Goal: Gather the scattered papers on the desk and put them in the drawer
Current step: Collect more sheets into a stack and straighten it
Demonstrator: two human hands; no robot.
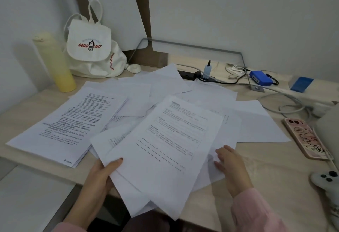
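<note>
My left hand (102, 174) grips the lower left edge of a loose bundle of printed sheets (161, 151), thumb on top; the bundle hangs partly over the desk's front edge. My right hand (231, 165) lies flat with fingers spread on the right side of the same bundle, on sheets resting on the desk. A neater stack of printed pages (69, 123) lies to the left. More blank sheets (165, 83) are strewn behind, and one sheet (260, 123) lies to the right. No drawer is in view.
At the back left stand a yellow bottle (55, 62) and a white cloth backpack (91, 48). A power strip (189, 74), cables and a blue box (260, 78) sit at the back right. A phone (306, 138) and a grey controller (326, 180) lie right.
</note>
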